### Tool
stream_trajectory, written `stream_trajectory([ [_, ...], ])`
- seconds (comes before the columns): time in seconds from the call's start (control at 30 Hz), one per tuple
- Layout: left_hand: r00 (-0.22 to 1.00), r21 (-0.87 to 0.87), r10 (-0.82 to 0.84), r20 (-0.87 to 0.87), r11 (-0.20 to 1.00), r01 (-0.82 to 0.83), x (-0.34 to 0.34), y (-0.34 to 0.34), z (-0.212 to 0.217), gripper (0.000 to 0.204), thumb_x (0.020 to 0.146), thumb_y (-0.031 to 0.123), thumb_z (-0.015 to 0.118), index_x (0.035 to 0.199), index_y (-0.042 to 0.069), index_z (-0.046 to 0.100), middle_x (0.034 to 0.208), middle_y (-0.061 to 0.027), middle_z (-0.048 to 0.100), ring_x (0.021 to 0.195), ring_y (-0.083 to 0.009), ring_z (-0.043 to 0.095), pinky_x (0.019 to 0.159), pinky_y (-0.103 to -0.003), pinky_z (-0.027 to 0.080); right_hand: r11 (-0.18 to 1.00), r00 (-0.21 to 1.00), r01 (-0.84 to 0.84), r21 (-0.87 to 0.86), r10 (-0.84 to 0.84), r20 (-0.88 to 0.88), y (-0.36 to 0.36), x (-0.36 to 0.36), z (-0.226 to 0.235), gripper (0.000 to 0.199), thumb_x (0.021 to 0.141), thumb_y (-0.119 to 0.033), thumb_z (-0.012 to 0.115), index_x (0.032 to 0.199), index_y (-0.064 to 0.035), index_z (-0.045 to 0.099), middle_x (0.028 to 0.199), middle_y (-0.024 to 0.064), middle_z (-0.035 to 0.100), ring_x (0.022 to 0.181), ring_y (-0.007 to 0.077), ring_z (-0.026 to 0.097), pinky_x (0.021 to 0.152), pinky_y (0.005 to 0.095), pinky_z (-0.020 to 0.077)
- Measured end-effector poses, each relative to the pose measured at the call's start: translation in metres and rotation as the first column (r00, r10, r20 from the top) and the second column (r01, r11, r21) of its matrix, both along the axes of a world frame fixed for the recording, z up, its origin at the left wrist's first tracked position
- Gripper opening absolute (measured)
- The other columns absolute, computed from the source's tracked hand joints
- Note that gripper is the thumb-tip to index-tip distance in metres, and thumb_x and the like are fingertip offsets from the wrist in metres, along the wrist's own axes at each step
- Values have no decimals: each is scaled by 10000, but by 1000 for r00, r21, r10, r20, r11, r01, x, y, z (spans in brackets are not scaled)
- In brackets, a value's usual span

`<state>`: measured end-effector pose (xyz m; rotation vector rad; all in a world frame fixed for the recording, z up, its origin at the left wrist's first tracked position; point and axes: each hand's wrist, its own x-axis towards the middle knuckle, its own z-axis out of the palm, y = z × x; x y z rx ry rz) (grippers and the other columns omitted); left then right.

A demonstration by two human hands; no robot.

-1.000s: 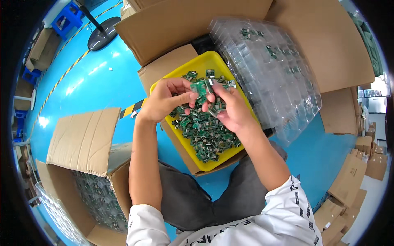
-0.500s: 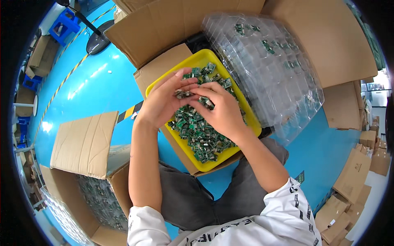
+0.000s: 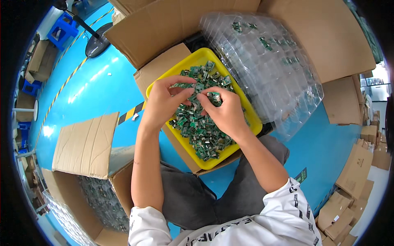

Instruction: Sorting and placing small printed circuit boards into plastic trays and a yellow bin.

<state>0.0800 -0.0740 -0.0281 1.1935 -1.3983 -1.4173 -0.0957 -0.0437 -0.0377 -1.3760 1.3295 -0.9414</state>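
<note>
A yellow tray (image 3: 255, 123) holds a heap of small green circuit boards (image 3: 201, 133) with metal connectors. Over the heap's left side is my left hand (image 3: 162, 100), its fingers curled and thumb bent inward, with a few boards showing between them. Close to it, my right hand (image 3: 225, 110) pinches thumb and forefinger together around a board at the middle of the heap. Another circuit board (image 3: 214, 97) sits within the curl of its fingers. The fingertips of both hands nearly meet, and the boards between them are partly hidden.
Beyond the tray, clear plastic blister trays (image 3: 266, 74) with several boards lie stacked in a large open carton (image 3: 180, 24). An open carton (image 3: 86, 143) with more packed boards stands at lower left. Boxes (image 3: 357, 172) line the right; a black round base (image 3: 97, 45) stands upper left.
My left hand has turned from palm-up to palm-down, its fingers curling over the heap. My right hand has shifted slightly right and lower, still with boards in its fingers.
</note>
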Motion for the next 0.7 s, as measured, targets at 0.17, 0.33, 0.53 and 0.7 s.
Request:
stream_trajectory([
  [0.17, 962, 333, 149, -230, 941, -66, 6, -5, -11, 212, 865, 68, 679, 1038, -54, 678, 990, -122, 684, 834, -138, 660, 704, -259, 578, 959, 993, -5, -285, -29, -113, -11, 7, -10, 162, 833, -149, 695, 866, 2, 646, 673, 169, 635, 591, 290, 636, 526, 351, 457],
  [0.33, 977, 67, 200, -75, 978, -195, -4, -1, -5, 180, 872, 62, 675, 1016, -48, 668, 1065, -115, 682, 875, -144, 668, 734, -307, 590, 951, 950, 24, -308, -118, -288, -19, 12, -13, 189, 863, -176, 684, 893, 10, 658, 651, 109, 644, 587, 215, 647, 535, 316, 473],
  [0.53, 972, -157, 148, 181, 980, -120, 0, -3, -27, 304, 774, 53, 721, 1073, 20, 683, 1080, -83, 687, 1012, -183, 639, 787, -295, 550, 977, 989, 79, -196, -102, -108, -31, -4, -9, 342, 887, -309, 674, 994, 16, 690, 741, 117, 689, 617, 205, 677, 524, 304, 482],
  [0.7, 983, -222, 176, -48, 958, -182, -25, 5, 5, 364, 777, 177, 761, 1106, 41, 681, 1098, -109, 635, 969, -180, 619, 819, -316, 512, 959, 961, -112, 258, 39, 275, -39, -14, 21, 562, 978, -561, 401, 1057, -54, 632, 790, 14, 673, 618, 70, 626, 433, 170, 351],
])
